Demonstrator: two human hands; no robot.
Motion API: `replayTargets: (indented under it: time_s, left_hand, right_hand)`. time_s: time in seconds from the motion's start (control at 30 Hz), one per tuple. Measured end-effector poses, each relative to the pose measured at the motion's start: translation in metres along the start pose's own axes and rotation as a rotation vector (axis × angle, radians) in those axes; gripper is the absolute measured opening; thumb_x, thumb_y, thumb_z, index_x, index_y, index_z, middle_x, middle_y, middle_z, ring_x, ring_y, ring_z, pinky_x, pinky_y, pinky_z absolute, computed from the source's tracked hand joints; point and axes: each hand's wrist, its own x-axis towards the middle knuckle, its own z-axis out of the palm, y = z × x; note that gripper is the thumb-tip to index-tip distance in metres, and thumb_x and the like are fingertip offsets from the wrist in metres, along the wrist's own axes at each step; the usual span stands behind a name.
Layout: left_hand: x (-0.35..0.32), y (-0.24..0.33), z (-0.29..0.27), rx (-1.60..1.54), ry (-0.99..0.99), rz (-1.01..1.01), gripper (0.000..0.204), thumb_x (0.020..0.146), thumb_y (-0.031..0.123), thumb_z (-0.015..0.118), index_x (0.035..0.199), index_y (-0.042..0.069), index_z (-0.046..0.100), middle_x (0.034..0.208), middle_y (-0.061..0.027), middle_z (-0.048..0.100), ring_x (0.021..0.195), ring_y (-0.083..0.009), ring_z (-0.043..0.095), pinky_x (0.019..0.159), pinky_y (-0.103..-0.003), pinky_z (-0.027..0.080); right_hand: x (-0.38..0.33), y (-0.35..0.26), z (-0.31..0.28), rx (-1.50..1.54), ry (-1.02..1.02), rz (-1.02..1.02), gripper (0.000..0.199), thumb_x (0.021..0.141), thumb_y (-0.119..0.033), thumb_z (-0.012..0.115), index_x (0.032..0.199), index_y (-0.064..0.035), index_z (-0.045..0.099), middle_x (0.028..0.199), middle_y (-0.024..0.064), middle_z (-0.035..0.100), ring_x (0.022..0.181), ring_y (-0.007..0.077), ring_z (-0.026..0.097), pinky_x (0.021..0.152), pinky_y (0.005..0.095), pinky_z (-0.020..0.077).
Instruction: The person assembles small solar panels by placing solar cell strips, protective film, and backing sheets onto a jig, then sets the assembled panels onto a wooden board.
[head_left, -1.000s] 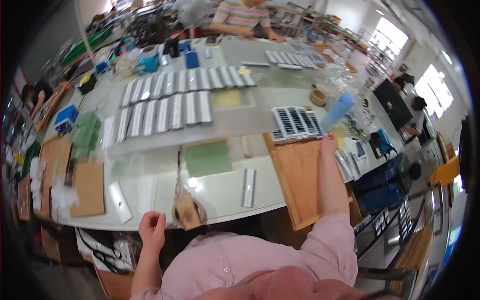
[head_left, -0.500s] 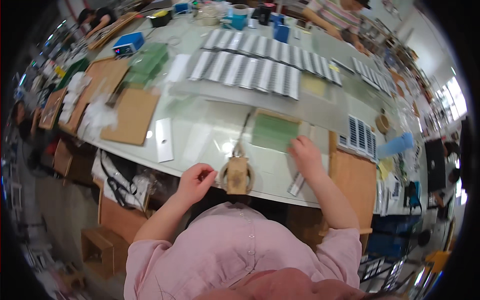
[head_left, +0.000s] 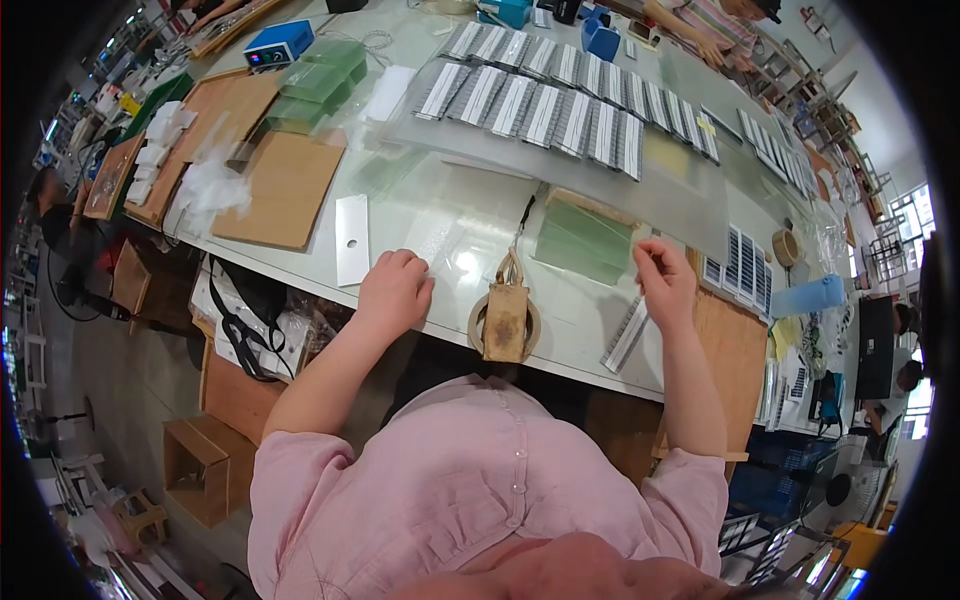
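My left hand (head_left: 395, 292) rests palm-down at the table's near edge, fingers slightly curled and a little apart, thumb to the side. Its fingertips touch or nearly touch a clear film (head_left: 432, 238) lying flat. My right hand (head_left: 666, 282) is raised at the right corner of a stack of green sheets (head_left: 583, 240), thumb and fingers pinched together; what they hold, if anything, is too small to see. Between my hands stands a worn tan block (head_left: 506, 325) with a ring behind it and a cord. A ruler-like strip (head_left: 626, 335) lies below my right hand.
A white plate with a hole (head_left: 352, 240) and brown board (head_left: 280, 190) lie left. Rows of striped strips (head_left: 540, 110) fill the far side on a translucent sheet (head_left: 660, 205). A wooden board (head_left: 722, 350) edges the right. Another person's hands (head_left: 722, 55) work at far right.
My left hand has moved forward onto the table beside the clear film. My right hand has drawn slightly off the green sheets, fingers still pinched. The whole view has shifted.
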Motion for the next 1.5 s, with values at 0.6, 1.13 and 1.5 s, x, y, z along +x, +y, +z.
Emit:
replayTargets:
  time_s: [0.6, 1.13, 1.5]
  left_hand:
    - [0.032, -0.014, -0.008, 0.301, -0.453, 0.246, 0.009, 0.072, 0.002, 0.059, 0.081, -0.001, 0.06, 0.091, -0.0157, 0.056, 0.088, -0.0302, 0.058, 0.077, -0.036, 0.052]
    - [0.004, 0.005, -0.034, -1.523, -0.088, -0.209, 0.004, 0.09, 0.005, 0.051, 0.093, 0.005, 0.054, 0.121, -0.0117, 0.057, 0.11, -0.0203, 0.054, 0.093, -0.033, 0.042]
    - [-0.029, 0.086, 0.006, -1.677, -0.264, -0.219, 0.027, 0.088, 0.0, 0.047, 0.115, 0.004, 0.042, 0.11, -0.0109, 0.057, 0.092, -0.0138, 0.056, 0.073, -0.025, 0.044]
  right_hand:
    - [-0.132, -0.012, 0.084, -0.174, -0.283, 0.002, 0.036, 0.084, -0.013, 0.066, 0.116, -0.0013, 0.055, 0.073, 0.0082, 0.063, 0.056, 0.0171, 0.061, 0.053, 0.0279, 0.048]
    - [-0.133, -0.024, 0.077, 0.511, -0.241, 0.343, 0.031, 0.091, -0.006, 0.056, 0.122, -0.0001, 0.05, 0.096, 0.0119, 0.063, 0.074, 0.0153, 0.063, 0.058, 0.024, 0.0509]
    - [-0.106, -0.042, 0.095, 0.718, -0.427, 0.544, 0.024, 0.089, -0.005, 0.059, 0.113, -0.0015, 0.054, 0.087, 0.0004, 0.058, 0.068, 0.0063, 0.055, 0.055, 0.0198, 0.0476]
